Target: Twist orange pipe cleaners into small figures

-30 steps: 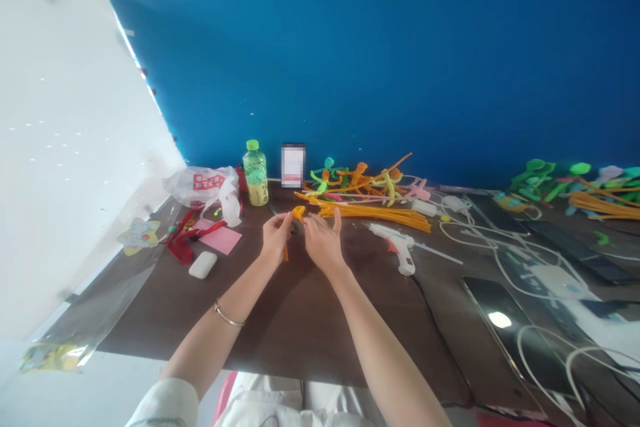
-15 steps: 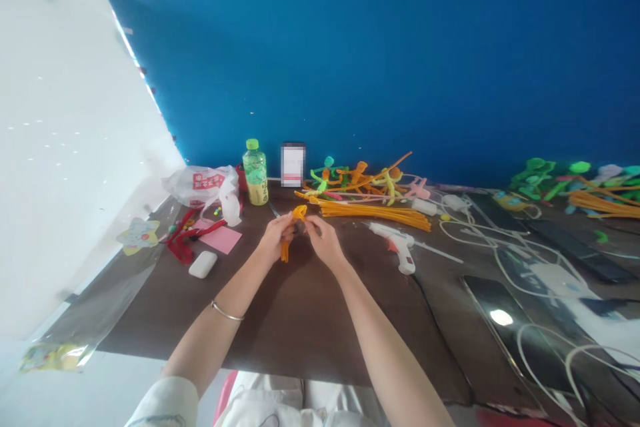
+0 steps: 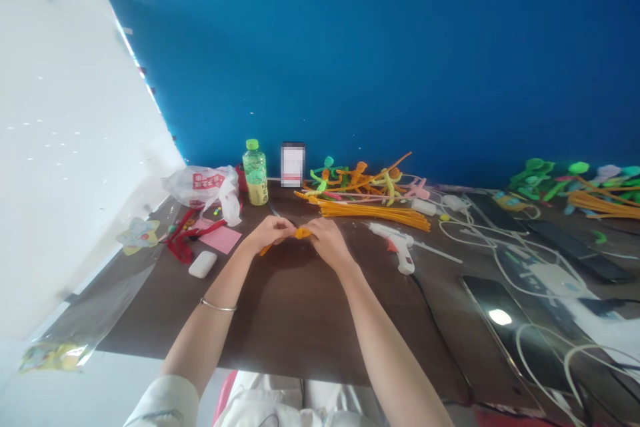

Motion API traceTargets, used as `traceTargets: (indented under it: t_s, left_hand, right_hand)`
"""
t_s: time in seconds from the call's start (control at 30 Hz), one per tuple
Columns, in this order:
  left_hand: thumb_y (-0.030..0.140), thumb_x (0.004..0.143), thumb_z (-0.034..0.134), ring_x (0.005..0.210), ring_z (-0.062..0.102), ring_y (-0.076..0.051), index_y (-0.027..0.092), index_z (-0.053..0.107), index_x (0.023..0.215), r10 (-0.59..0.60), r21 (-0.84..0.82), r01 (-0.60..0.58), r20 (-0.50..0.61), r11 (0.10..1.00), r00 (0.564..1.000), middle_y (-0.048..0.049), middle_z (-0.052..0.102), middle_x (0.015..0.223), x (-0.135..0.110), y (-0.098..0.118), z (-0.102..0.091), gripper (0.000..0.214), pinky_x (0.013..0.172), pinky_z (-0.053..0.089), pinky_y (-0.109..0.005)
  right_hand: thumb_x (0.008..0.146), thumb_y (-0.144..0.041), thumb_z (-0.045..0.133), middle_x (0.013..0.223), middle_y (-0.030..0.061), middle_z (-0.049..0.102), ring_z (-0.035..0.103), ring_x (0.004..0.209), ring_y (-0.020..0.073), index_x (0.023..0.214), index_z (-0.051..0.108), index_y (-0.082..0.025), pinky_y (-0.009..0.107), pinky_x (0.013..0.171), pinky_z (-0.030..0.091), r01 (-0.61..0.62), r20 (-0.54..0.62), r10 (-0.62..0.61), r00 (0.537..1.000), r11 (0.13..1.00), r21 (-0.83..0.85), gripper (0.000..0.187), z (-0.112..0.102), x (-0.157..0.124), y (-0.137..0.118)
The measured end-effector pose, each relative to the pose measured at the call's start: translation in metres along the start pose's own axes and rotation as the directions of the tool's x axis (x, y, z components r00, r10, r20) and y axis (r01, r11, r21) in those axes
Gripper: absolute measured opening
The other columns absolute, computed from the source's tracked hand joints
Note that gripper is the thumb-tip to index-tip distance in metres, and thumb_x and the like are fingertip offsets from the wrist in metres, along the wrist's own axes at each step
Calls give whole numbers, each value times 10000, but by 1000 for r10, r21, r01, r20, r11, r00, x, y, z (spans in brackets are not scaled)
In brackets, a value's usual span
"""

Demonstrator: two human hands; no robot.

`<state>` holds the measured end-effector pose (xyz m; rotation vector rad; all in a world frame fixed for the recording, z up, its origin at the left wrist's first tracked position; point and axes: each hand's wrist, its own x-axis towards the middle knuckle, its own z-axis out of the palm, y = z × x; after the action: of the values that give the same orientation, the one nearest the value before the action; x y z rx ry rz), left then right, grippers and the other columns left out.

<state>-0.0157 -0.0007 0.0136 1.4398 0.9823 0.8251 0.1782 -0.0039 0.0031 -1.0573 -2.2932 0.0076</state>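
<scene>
Both my hands meet over the middle of the dark brown table (image 3: 300, 307). My left hand (image 3: 267, 232) and my right hand (image 3: 327, 240) are closed in pinches on an orange pipe cleaner piece (image 3: 301, 233) held between them; one end of it sticks out below my left hand. A bundle of straight orange pipe cleaners (image 3: 375, 213) lies just beyond my right hand. Behind it sits a heap of bent pipe cleaner figures (image 3: 360, 180) in green, orange and yellow.
A white glue gun (image 3: 397, 247) lies right of my hands, with cables and a dark tablet (image 3: 510, 327) further right. At left are a green-capped bottle (image 3: 255, 173), a plastic bag (image 3: 203, 185), pink paper (image 3: 220, 239), red scissors (image 3: 183, 240) and a white case (image 3: 203, 265).
My hands have come lower and closer together. The orange piece, held upright at my left fingertips a second ago, now lies level between both pinching hands.
</scene>
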Motion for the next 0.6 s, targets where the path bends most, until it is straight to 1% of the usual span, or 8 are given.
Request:
traceTargets:
  t_s: [0.07,0.13,0.2,0.3,0.37,0.43,0.53,0.6]
  left_hand:
    - [351,675,644,493,458,-74,121,634,708,77,194,-71,-27,978,997,-2,548,554,0,3,1,232,469,330,-196]
    - [314,694,624,585,528,-107,132,635,708,167,356,-143,-38,923,985,-30,616,658,-1,4,3,183,543,387,-216]
    - [286,725,591,631,552,-127,142,629,717,258,507,-206,-34,837,966,-39,633,703,-1,4,7,149,588,404,-234]
    - [247,769,537,658,551,-136,156,614,728,375,695,-269,-2,667,927,-41,621,728,0,2,12,126,616,400,-245]
    - [239,798,498,670,545,-138,162,602,742,416,769,-272,9,578,909,-43,604,740,0,0,15,141,628,400,-248]
    - [243,825,459,693,546,-141,165,591,763,446,816,-251,-9,520,895,-48,590,761,1,-2,17,164,644,405,-250]
    - [235,845,425,737,553,-145,170,575,770,494,855,-216,-53,471,868,-54,583,796,2,-6,19,180,667,411,-247]
    - [233,848,421,747,558,-144,174,569,769,527,862,-195,-94,467,845,-54,585,810,3,-9,20,178,670,416,-246]
  right_hand:
    - [855,-165,464,825,49,648,539,792,178,918,656,-216,289,713,357,-18,-2,17,1000,997,-76,208,1,-2,2]
    - [863,-211,470,801,47,640,539,773,174,903,656,-216,273,684,361,-49,-18,47,999,992,-115,190,2,-3,4]
    - [871,-242,463,789,41,633,545,768,167,881,653,-221,257,655,365,-80,-39,75,996,990,-120,192,2,-4,5]
    - [882,-262,436,778,30,629,559,751,156,829,649,-230,244,616,366,-128,-54,124,991,988,-89,222,3,-3,4]
    - [874,-261,443,782,28,633,570,738,153,809,644,-229,240,607,374,-177,-63,174,983,983,-46,214,4,-3,1]
    - [855,-263,463,794,29,641,582,725,157,811,640,-226,243,614,392,-229,-81,230,970,973,14,186,4,-2,-1]
    - [833,-254,465,806,39,657,598,716,169,828,637,-212,264,650,428,-269,-119,286,951,953,141,177,7,0,-5]
    - [818,-246,464,811,48,668,609,713,174,831,634,-199,277,668,449,-277,-143,318,937,929,245,177,8,1,-8]
